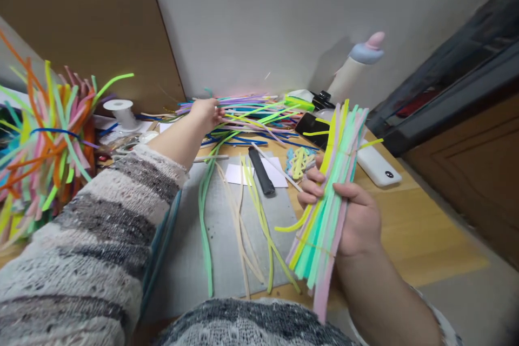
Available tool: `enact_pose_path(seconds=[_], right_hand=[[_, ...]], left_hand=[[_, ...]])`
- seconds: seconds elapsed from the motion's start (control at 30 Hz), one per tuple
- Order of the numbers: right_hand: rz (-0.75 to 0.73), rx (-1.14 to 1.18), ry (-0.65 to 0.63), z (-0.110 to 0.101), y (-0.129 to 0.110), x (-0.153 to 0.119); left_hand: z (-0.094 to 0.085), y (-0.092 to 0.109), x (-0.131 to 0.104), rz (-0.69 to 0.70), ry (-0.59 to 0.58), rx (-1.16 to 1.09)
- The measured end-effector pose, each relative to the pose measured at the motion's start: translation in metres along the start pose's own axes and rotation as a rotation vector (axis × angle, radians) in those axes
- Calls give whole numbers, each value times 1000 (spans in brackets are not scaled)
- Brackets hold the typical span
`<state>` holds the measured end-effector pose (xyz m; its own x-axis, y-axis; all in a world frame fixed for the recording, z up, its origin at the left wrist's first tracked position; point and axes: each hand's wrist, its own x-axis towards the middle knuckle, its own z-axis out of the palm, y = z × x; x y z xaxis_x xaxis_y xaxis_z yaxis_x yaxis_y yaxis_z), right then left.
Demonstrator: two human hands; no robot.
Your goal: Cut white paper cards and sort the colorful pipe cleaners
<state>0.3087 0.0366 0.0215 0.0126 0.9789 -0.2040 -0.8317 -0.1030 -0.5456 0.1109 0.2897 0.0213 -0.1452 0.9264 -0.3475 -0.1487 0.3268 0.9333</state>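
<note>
A bundle of yellow, mint and lilac fuzzy stems [330, 194] is wrapped in the closed fingers of my right hand [352, 211], upright over the table's right part. Thin bands circle the bundle. My left hand [208, 113] reaches to the back, at the left end of a loose pile of colored stems [259, 111]; its fingers are bent, and whether they grip a stem is too small to tell. Green stems [206, 216], beige stems [239, 221] and yellow-green stems [263, 221] lie on the grey mat [182, 265].
A large mixed bundle of stems [60, 140] stands at the left near a white spool [121, 113]. A black stick-like tool [261, 170] lies on white paper. Toward the right are a white power bank [379, 165], a dark phone [310, 127] and a pale bottle [352, 73].
</note>
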Motion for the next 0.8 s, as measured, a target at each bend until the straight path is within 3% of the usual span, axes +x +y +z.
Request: enact_pose_path(seconds=[0.1, 0.17, 0.3, 0.37, 0.47, 0.57, 0.63, 0.7, 0.8], right_hand=[[-7, -22, 23, 2, -2, -3], [-18, -25, 42, 3, -2, -4], [-12, -70, 59, 3, -1, -2], [-6, -81, 58, 3, 2, -1], [12, -70, 69, 3, 6, 2], [38, -55, 92, 2, 9, 4], [47, -56, 103, 1, 12, 5], [51, -74, 105, -2, 14, 7], [44, -114, 85, -8, 17, 12]], left_hand=[[-12, 2, -14, 37, 55, 43], [-30, 11, -31, 82, 54, 64], [-89, 32, -73, 148, 12, 75], [-126, 30, -94, 195, 3, 139], [-179, 0, -128, 203, 83, 554], [-215, -53, -167, 303, -159, 1027], [-224, -87, -192, 377, -239, 1201], [-223, -114, -212, 362, -271, 1304], [-211, -136, -231, 338, -289, 1343]])
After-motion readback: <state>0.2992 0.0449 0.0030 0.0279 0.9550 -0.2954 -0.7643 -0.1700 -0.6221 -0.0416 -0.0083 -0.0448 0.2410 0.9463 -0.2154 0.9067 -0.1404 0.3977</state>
